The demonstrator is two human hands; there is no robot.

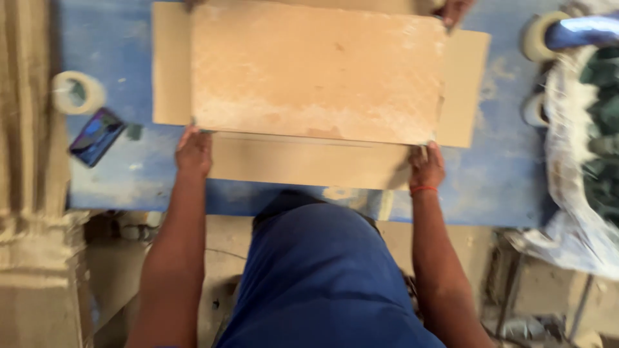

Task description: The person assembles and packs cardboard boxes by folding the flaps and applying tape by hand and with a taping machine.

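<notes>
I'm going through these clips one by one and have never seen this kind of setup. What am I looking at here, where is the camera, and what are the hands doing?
There is no machine here: a person works with two bare hands, and the single picture comes from a camera worn on their head, looking down over their blue clothing. The left hand and the right hand each press against the near edge of a flat, dusty tan rectangular slab. The slab lies on a brown cardboard sheet spread over a blue worktable. To the left lie a pale roll of tape and a dark phone. At the right edge sits a clear plastic bag of dark pieces. Another person's fingers touch the slab's far corner.
</notes>
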